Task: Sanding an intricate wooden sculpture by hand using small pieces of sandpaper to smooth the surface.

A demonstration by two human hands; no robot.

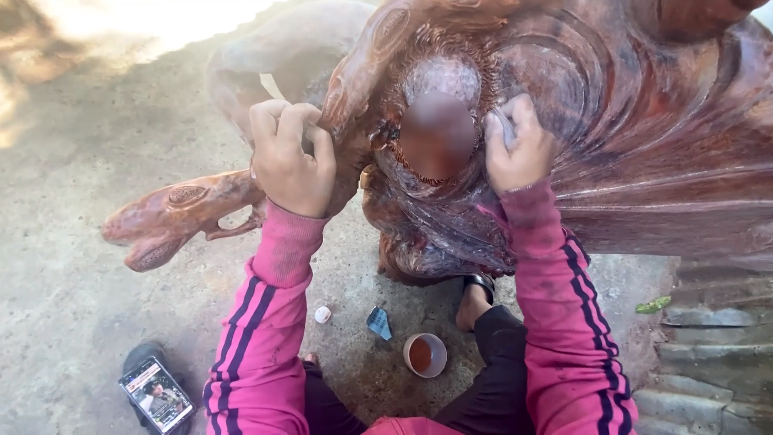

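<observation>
**Both hands on a carved red wood sculpture**

The large reddish wood sculpture [612, 137] fills the upper right of the frame. The left hand [290, 157], fingers curled, grips a carved edge at upper centre. The right hand [519, 149] presses a small grey sanding pad [505, 127] against the carving. Lower down, on the concrete floor [64, 242], sit a small cup [425, 354] and a phone [156, 395].

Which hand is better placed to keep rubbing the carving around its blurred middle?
Right hand, probably: it presses a small grey pad on the carving there. Left hand grips an edge.
</observation>
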